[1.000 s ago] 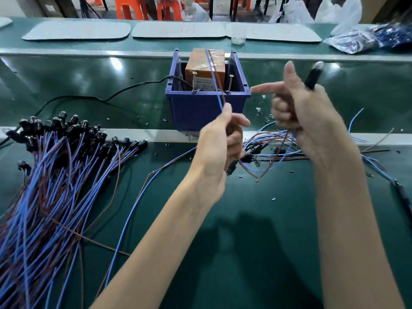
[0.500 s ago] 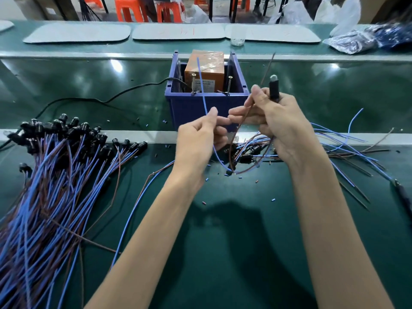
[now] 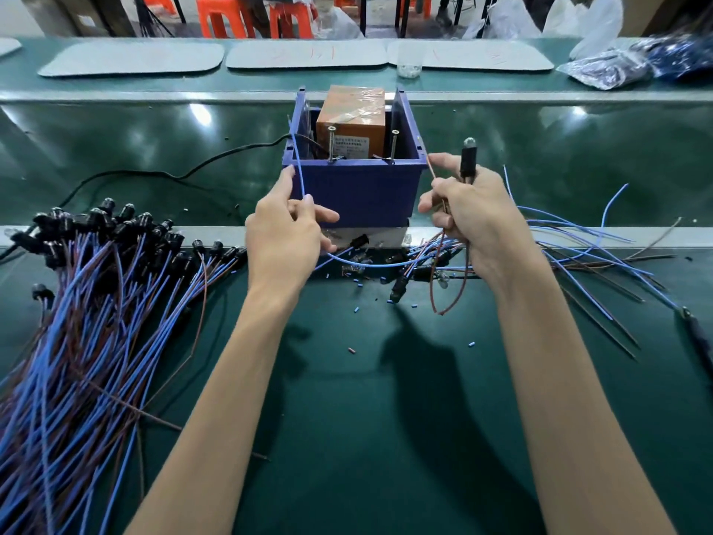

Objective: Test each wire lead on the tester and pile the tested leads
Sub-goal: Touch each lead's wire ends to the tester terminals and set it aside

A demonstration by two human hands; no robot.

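Blue wire (image 3: 298,175) rises near-vertically from the left hand (image 3: 283,229), pinched between thumb and forefinger, tip by the tester's (image 3: 359,191) left rim; its slack sags between both hands at frame centre. Right hand (image 3: 472,214) grips the socket (image 3: 468,164), bulb up, and pinches the brown wire (image 3: 433,174), angled up-left. Pile (image 3: 96,322): lower left.

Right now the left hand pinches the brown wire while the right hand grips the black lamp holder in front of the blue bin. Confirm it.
Not quite: the head view shows the left hand pinching the blue wire, not the brown one. The right hand does grip the black lamp holder in front of the blue bin.
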